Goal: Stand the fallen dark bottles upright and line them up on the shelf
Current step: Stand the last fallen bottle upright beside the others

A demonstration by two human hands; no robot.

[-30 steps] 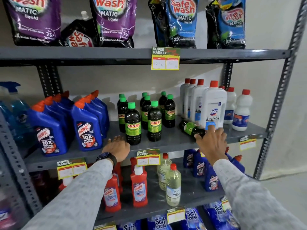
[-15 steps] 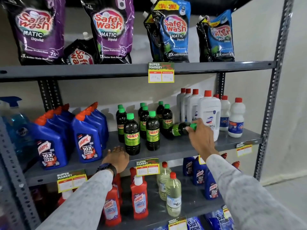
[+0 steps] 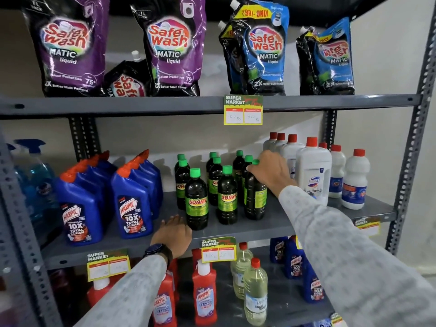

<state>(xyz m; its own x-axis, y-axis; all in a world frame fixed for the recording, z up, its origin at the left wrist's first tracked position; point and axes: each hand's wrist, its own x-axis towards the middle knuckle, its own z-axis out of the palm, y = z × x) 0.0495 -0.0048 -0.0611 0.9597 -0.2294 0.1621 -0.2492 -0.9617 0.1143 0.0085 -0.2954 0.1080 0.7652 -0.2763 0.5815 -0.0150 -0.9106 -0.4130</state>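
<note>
Several dark bottles with green caps and green SUNNY labels stand on the grey middle shelf (image 3: 271, 228). Two of them, a left front bottle (image 3: 196, 201) and a middle front bottle (image 3: 227, 197), make a front row. A third dark bottle (image 3: 255, 199) stands upright at the right end of that row, its label turned away. My right hand (image 3: 271, 172) grips this bottle by its neck and green cap. My left hand (image 3: 173, 234) lies flat, fingers apart, on the shelf's front edge, just left of the left front bottle and holding nothing.
Blue Harpic bottles (image 3: 132, 201) crowd the shelf to the left, white red-capped bottles (image 3: 312, 172) to the right. Safewash pouches (image 3: 172, 46) fill the shelf above. Red Harpic bottles (image 3: 204, 292) and pale bottles (image 3: 254, 292) stand below. A steel upright (image 3: 410, 161) bounds the right side.
My right hand took the fallen dark bottle from beside the white bottles, swung it leftward and raised it upright at the right end of the front row. My left hand stayed on the shelf edge.
</note>
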